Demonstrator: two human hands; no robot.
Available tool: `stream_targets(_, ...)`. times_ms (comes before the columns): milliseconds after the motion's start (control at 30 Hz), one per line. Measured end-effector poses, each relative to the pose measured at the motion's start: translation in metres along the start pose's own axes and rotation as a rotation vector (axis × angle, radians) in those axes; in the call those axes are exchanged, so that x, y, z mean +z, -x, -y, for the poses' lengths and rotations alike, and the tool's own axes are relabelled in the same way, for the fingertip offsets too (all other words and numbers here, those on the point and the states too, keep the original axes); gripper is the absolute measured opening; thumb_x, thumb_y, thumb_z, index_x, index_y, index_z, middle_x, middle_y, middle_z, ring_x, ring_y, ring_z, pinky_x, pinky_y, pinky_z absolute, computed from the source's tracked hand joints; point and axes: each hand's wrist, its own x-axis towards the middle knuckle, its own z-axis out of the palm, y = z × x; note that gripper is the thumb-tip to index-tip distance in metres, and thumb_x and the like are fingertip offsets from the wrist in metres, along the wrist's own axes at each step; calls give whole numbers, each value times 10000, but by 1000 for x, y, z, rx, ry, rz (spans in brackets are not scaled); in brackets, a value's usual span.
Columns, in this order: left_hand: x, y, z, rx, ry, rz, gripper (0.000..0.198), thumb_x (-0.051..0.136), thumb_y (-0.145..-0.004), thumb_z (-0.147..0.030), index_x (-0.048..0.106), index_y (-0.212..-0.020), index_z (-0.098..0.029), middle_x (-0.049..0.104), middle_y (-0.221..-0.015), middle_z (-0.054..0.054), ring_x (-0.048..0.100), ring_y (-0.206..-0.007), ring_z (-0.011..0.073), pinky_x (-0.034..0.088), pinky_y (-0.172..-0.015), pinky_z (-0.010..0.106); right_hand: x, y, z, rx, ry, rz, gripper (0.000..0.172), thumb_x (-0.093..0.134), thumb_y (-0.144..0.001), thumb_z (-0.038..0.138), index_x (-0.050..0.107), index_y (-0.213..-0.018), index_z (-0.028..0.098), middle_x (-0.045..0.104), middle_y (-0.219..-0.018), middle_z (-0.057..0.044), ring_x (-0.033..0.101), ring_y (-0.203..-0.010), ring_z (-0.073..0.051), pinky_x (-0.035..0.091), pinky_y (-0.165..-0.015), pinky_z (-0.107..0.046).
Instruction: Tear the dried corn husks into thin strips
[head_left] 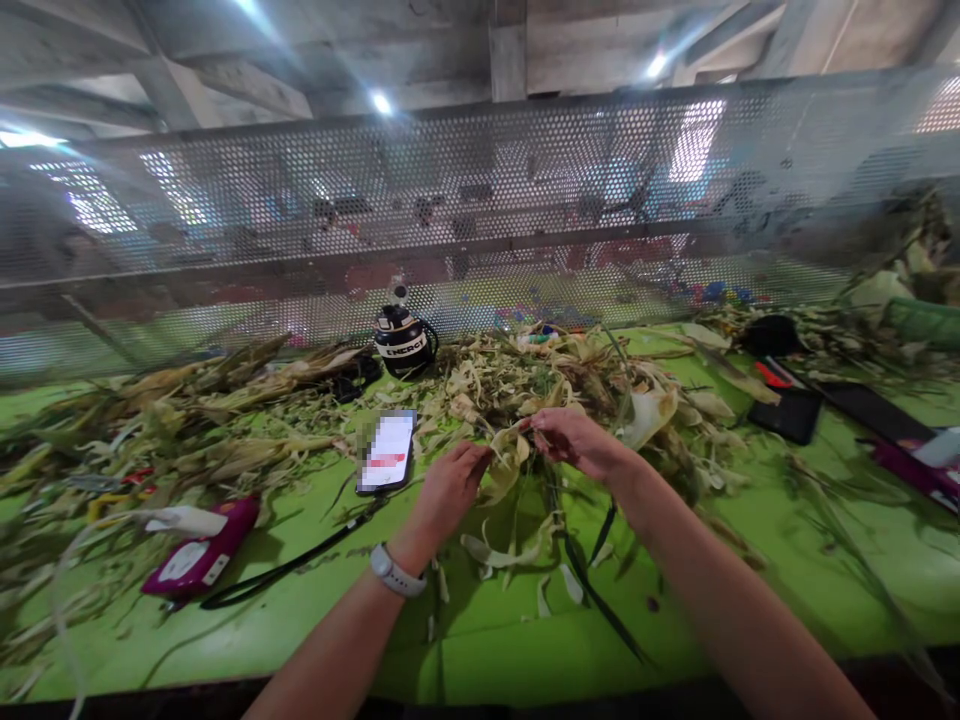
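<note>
Before me, my left hand (452, 485), with a pale watch (396, 572) on its wrist, has its fingers pinched at the left side of a pale yellow-green husk-like piece (510, 458). My right hand (574, 440) closes on the other side of that piece, its fingertips curled in. Long dark green strips (589, 590) hang down beneath the hands onto the green tabletop (525, 655). Just behind lies a heap of pale shredded plant bits (525, 375). The exact contact at the fingertips is small and partly blurred.
A lit phone (390, 450) with a black strap (285, 572) lies left, near a purple power bank (201, 555). A black bottle (405, 342) stands behind. More leaves (247, 410) spread left; a dark flat object (787, 412) lies right. A perforated metal screen (480, 210) closes the back.
</note>
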Motion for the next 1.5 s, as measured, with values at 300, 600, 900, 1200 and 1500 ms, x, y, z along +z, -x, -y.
stream_targets(300, -3, -2, -6, -740, 1056, -11, 274, 744, -601, -375, 642, -748, -168, 573, -714, 5, 517, -630, 98, 437, -577, 206, 11, -9, -19, 1, -198, 122, 171, 527, -704, 256, 389, -624, 193, 444, -495, 80, 324, -354, -42, 254, -359, -175)
stream_targets(600, 4, 1, -13, -820, 1300, 35, 269, 775, -592, -289, 561, -663, -143, 512, -584, -55, 390, -437, 18, 354, -412, 135, 14, -6, -23, -83, 416, 106, 124, 492, -759, 221, 402, -677, 201, 336, -539, 95, 369, -397, -50, 377, -394, -184)
stream_targets(900, 2, -2, -11, -768, 1225, 43, 261, 729, -606, -327, 541, -653, -151, 550, -595, -41, 518, -508, 64, 402, -478, 167, 13, -5, -21, -204, 515, 80, 129, 492, -766, 274, 423, -687, 197, 370, -540, 82, 401, -452, -71, 372, -441, -201)
stream_targets(1200, -9, -8, -16, -907, 950, -54, 543, 473, -730, -639, 521, -492, -154, 459, -365, -17, 373, -287, 64, 228, -324, 185, 19, 13, -10, -439, 336, 69, 182, 508, -766, 342, 467, -678, 189, 420, -559, 49, 395, -502, -89, 337, -481, -215)
stream_targets(1500, 7, 1, -27, -779, 1291, 155, 221, 757, -622, -323, 657, -718, -150, 655, -671, 23, 597, -595, 131, 458, -555, 221, 36, 21, -22, -675, 836, 315, 89, 492, -702, 235, 446, -640, 192, 475, -624, 17, 419, -596, -120, 348, -583, -248)
